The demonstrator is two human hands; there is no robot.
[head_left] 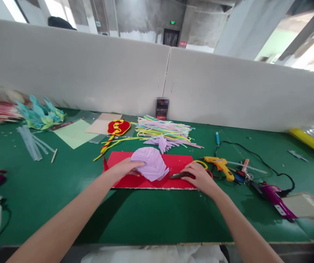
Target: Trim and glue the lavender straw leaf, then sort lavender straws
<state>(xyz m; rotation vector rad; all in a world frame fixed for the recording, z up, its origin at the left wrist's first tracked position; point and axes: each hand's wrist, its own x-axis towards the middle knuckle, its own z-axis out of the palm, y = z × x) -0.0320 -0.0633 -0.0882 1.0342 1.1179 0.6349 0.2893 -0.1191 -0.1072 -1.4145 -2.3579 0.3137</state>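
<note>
My left hand (131,166) pinches the left edge of a lilac leaf-shaped piece (149,164), which is built from ridged strips laid in a chevron. The piece is over a red board (179,160), and its lower right edge is uneven. My right hand (198,176) is closed around a pair of scissors (178,175) at the board's right side. The dark blades point left toward the lilac piece without touching it. Yellow and red handle loops show behind the fingers.
Behind the board is a pile of pastel strips (164,128), left of it a red and yellow fan-shaped ornament (118,128). A yellow glue gun (221,166) and a purple tool (276,201) with a black cord lie right. A white partition (91,73) bounds the green table (146,219).
</note>
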